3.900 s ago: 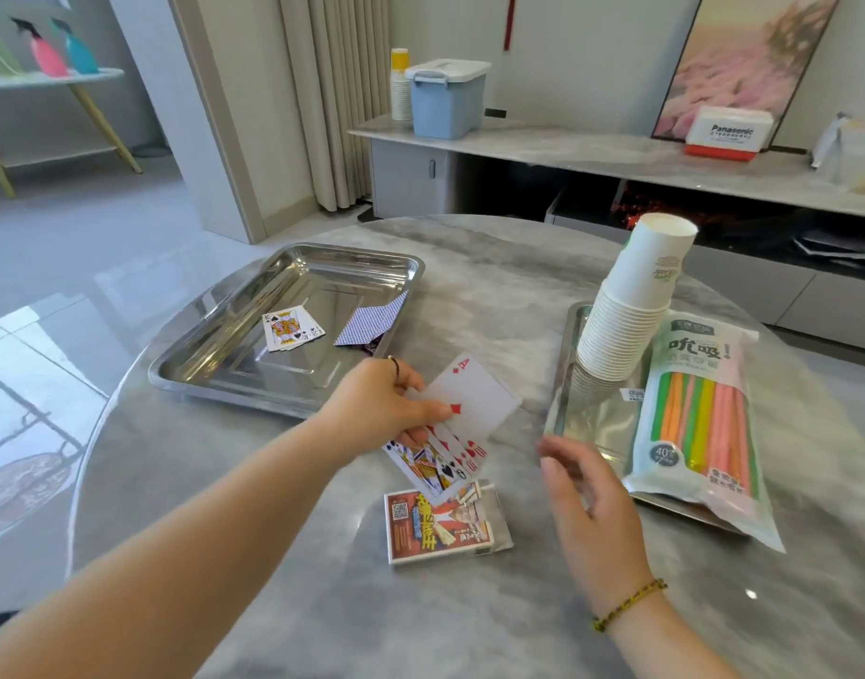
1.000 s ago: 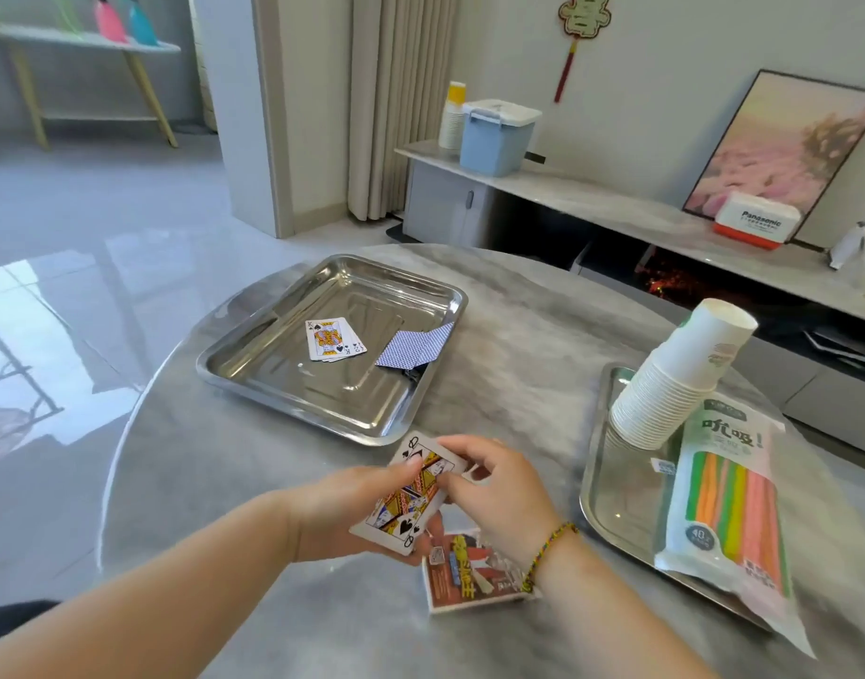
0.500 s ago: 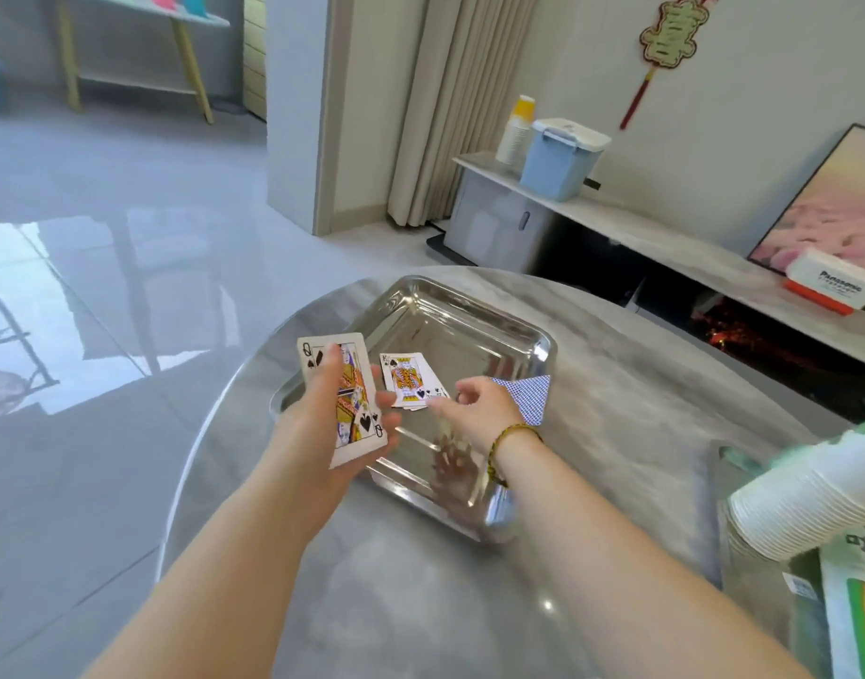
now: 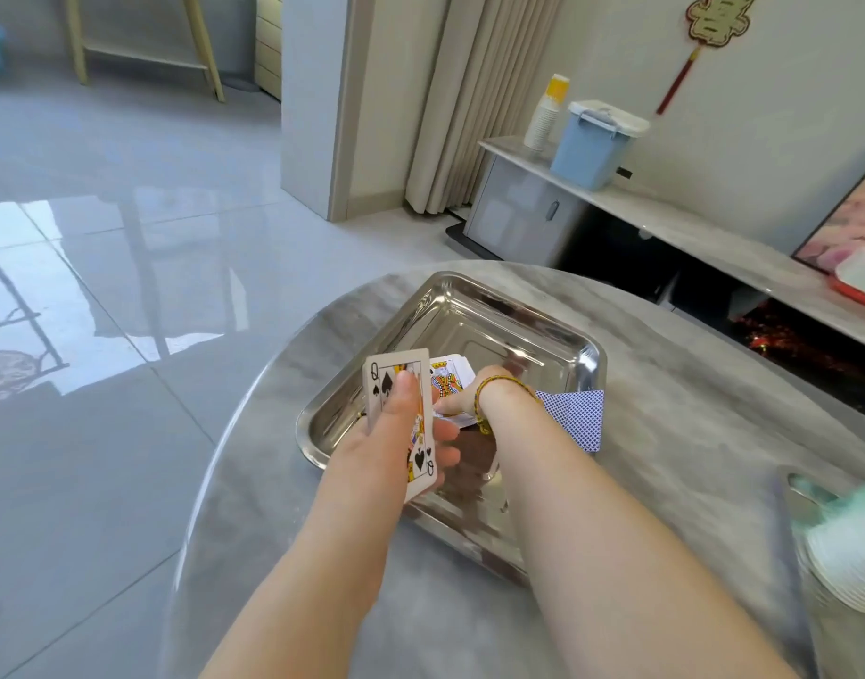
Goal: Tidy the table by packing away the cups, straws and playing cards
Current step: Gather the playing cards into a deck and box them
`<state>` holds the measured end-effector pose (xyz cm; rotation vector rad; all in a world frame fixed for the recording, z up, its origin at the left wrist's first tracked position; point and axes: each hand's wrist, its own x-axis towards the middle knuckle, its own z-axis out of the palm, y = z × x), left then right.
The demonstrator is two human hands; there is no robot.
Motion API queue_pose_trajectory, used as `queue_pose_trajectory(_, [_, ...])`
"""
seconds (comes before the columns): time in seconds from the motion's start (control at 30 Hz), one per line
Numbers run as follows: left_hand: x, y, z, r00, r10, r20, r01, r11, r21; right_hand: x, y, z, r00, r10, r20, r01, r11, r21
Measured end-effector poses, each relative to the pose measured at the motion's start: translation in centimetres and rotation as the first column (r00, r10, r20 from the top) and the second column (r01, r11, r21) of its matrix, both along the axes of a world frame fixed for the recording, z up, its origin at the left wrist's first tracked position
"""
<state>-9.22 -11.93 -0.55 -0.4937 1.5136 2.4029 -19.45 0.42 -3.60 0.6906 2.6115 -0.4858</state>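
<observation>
Steel tray (image 4: 494, 306) on tabletop (image 4: 690, 433), left hand (image 4: 396, 448) grip grasping queen of spades (image 4: 402, 414) above tray's near corner, right hand (image 4: 462, 396) inside tray on king card pile (image 4: 450, 384), grip state unclear, blue-backed card (image 4: 577, 416) over tray's right rim.

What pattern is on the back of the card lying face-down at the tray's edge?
A fine blue-and-white lattice, on the face-down card; head view, the only one.

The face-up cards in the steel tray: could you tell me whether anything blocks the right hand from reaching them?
Nothing visible does: the right hand is already down on the face-up cards inside the steel tray.
</observation>
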Motion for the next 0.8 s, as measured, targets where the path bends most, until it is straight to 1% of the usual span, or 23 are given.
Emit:
queue_pose_trajectory(0.07, [-0.1, -0.4, -0.1, 1.000, 0.000, -0.017, 0.000, 1.000, 0.007, -0.1, 0.0, 0.0, 0.999, 0.022, 0.026, -0.022, 1.000, -0.020])
queue_pose_trajectory(0.1, [-0.1, -0.6, -0.1, 1.000, 0.005, -0.020, -0.005, 1.000, 0.024, 0.0, 0.2, -0.1, 1.000, 0.017, 0.013, -0.016, 0.999, -0.041])
queue_pose_trajectory(0.2, [0.4, -1.3, -0.5, 0.998, 0.055, -0.040, -0.053, 0.998, 0.045, 0.6, 0.7, -0.3, 0.997, -0.017, -0.075, 0.007, 0.991, -0.136])
queue_pose_trajectory(0.3, [1.0, -1.5, -0.8, 0.996, 0.073, -0.045, -0.071, 0.997, 0.042, 1.6, 0.7, -0.1, 0.988, 0.013, -0.155, -0.033, 0.992, -0.126])
queue_pose_trajectory(0.33, [1.0, -1.5, -0.8, 0.996, 0.073, -0.049, -0.072, 0.997, 0.036, 2.0, 0.6, 0.0, 0.983, 0.022, -0.181, -0.051, 0.987, -0.155])
queue_pose_trajectory(0.4, [1.2, -1.4, -0.7, 0.995, 0.081, -0.055, -0.079, 0.996, 0.028, 3.1, 0.4, 1.0, 0.962, 0.014, -0.274, -0.097, 0.952, -0.291])
queue_pose_trajectory(0.43, [1.2, -1.3, -0.7, 0.994, 0.088, -0.057, -0.087, 0.996, 0.026, 3.9, 0.3, 1.5, 0.941, -0.023, -0.337, -0.118, 0.912, -0.393])
queue_pose_trajectory(0.47, [1.4, -1.4, -0.6, 0.993, 0.097, -0.065, -0.095, 0.995, 0.025, 4.9, 0.1, 2.1, 0.920, -0.108, -0.376, -0.116, 0.842, -0.526])
queue_pose_trajectory(0.5, [1.6, -1.4, -0.5, 0.991, 0.105, -0.079, -0.103, 0.994, 0.028, 6.0, -0.3, 2.7, 0.901, -0.206, -0.382, -0.114, 0.737, -0.666])
queue_pose_trajectory(0.53, [1.8, -1.5, -0.4, 0.990, 0.112, -0.090, -0.109, 0.993, 0.036, 7.1, -0.7, 3.1, 0.886, -0.273, -0.376, -0.135, 0.624, -0.770])
queue_pose_trajectory(0.57, [2.0, -1.6, -0.2, 0.988, 0.117, -0.097, -0.113, 0.992, 0.048, 8.2, -1.1, 3.4, 0.880, -0.284, -0.379, -0.179, 0.542, -0.821])
queue_pose_trajectory(0.6, [2.2, -1.7, -0.2, 0.987, 0.123, -0.101, -0.117, 0.991, 0.062, 9.3, -1.6, 3.6, 0.889, -0.240, -0.391, -0.230, 0.504, -0.832])
queue_pose_trajectory(0.63, [2.3, -1.8, -0.1, 0.986, 0.132, -0.104, -0.125, 0.990, 0.072, 10.2, -2.3, 3.8, 0.896, -0.172, -0.409, -0.282, 0.491, -0.824])
queue_pose_trajectory(0.7, [2.5, -1.8, -0.1, 0.982, 0.165, -0.096, -0.158, 0.984, 0.081, 11.6, -3.5, 3.9, 0.889, -0.049, -0.455, -0.370, 0.510, -0.777])
queue_pose_trajectory(0.73, [2.4, -1.7, 0.0, 0.980, 0.181, -0.084, -0.174, 0.982, 0.075, 11.9, -4.1, 3.9, 0.876, 0.003, -0.482, -0.407, 0.541, -0.736])
queue_pose_trajectory(0.77, [2.5, -1.7, -0.1, 0.979, 0.189, -0.076, -0.184, 0.980, 0.072, 12.2, -4.6, 3.9, 0.854, 0.067, -0.516, -0.448, 0.599, -0.664])
queue_pose_trajectory(0.8, [2.4, -1.7, -0.1, 0.979, 0.189, -0.072, -0.184, 0.980, 0.072, 12.3, -4.9, 3.9, 0.826, 0.144, -0.545, -0.483, 0.678, -0.554])
